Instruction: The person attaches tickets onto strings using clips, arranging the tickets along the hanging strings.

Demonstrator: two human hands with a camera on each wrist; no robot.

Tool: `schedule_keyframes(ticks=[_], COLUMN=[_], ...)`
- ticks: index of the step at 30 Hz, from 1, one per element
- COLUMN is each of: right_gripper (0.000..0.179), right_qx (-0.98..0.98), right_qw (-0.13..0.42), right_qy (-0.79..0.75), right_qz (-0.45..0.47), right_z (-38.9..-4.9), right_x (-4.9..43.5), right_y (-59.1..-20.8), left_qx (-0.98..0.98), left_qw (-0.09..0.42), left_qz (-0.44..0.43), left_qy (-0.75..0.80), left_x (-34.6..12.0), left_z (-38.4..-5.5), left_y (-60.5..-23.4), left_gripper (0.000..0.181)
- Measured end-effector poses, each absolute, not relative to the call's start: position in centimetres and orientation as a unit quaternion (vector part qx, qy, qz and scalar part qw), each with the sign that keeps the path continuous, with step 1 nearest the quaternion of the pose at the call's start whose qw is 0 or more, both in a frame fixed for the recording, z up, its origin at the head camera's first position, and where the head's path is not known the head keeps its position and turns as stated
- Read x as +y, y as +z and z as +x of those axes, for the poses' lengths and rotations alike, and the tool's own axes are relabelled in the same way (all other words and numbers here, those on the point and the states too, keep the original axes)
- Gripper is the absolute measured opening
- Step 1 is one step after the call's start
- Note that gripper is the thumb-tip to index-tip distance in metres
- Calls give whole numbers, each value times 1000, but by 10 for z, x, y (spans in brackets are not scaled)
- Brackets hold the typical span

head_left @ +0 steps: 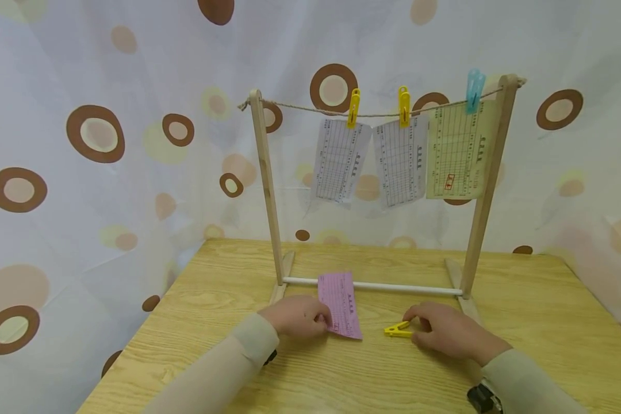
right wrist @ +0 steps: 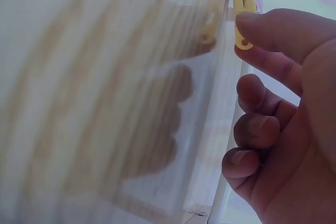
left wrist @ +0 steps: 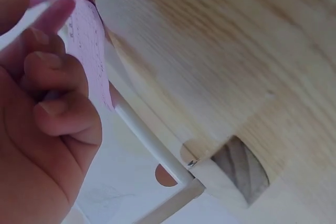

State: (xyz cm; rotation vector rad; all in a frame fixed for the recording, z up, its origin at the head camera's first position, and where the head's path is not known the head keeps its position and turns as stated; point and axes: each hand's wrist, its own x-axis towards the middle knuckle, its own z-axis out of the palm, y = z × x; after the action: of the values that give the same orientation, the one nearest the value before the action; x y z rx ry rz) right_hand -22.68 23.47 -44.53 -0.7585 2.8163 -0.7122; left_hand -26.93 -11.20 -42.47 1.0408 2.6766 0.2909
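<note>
My left hand pinches the lower left edge of a pink printed slip, whose far end overlaps the white rod in the head view. The same pink slip shows between thumb and forefinger in the left wrist view, the other fingers curled. To the right, my right hand holds a yellow clothespin by its handle end, low over the table. In the right wrist view, thumb and forefinger pinch that yellow clothespin while the remaining fingers curl loosely.
Behind the hands stands a wooden frame with a white rod along its base. A string across its top bears two white slips on yellow clothespins and a pale green slip on a blue clothespin.
</note>
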Motion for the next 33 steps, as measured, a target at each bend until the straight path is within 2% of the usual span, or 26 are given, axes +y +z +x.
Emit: schedule_keyframes(ticks=[8, 22, 33], right_gripper=[27, 22, 20], right_qx=[934, 928, 926], right_qw=[63, 45, 38], right_qy=[-249, -268, -283], right_qz=[-248, -257, -247], right_z=[-227, -230, -228], right_x=[234, 231, 230], right_y=[-441, -446, -443], left_qx=[945, 969, 974], left_qw=[68, 67, 48], left_qz=[284, 172, 162], left_qy=[151, 164, 150], left_x=[-113, -97, -90], left_z=[-292, -332, -338], left_y=[-427, -431, -435], left_gripper=[31, 45, 20])
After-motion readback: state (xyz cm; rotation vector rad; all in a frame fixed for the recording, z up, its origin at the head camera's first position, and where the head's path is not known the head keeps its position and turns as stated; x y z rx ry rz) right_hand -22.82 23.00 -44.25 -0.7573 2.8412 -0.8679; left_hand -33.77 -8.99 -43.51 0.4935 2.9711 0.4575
